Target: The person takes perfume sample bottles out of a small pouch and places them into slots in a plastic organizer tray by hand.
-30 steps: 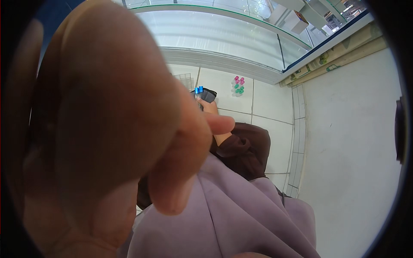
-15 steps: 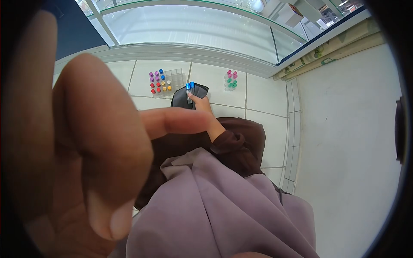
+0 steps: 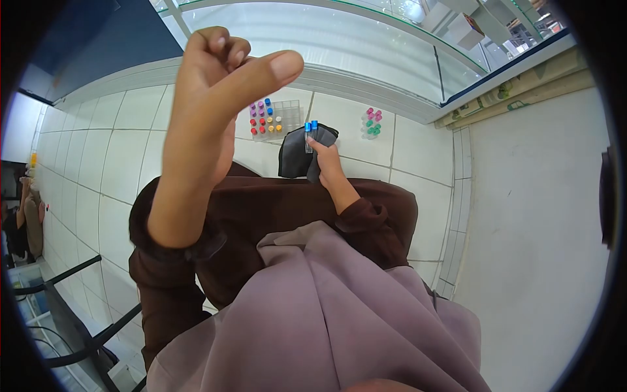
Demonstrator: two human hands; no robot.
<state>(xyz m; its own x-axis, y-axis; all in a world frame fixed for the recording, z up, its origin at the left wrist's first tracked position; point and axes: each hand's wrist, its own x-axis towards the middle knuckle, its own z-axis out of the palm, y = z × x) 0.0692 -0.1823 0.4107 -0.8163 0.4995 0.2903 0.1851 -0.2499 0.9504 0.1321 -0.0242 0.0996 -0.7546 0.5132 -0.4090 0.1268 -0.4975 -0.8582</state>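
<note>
My left hand (image 3: 209, 111) is raised high in front of the floor, thumb stretched out and fingers loosely bent, with nothing in it. Lower down, my right hand (image 3: 326, 157) pinches two clear blue-capped vials (image 3: 309, 140) upright over a black cloth-like item (image 3: 292, 155). To their left stands a clear compartmented rack (image 3: 289, 115) with purple, blue, red, yellow and white caps in its left part. Pink-capped vials (image 3: 371, 114) and green-capped vials (image 3: 373, 129) stand on the tiles to the right.
A glass display case (image 3: 339, 39) runs along the back. At the right are a white wall (image 3: 529, 215) and a rolled patterned cloth (image 3: 522, 91). Black metal bars (image 3: 98, 340) stand at lower left. Part of another person (image 3: 29, 222) shows at the far left.
My left hand has drawn back from close to the camera and now shows whole with its forearm. My right hand still holds the two vials. The view has widened to the left.
</note>
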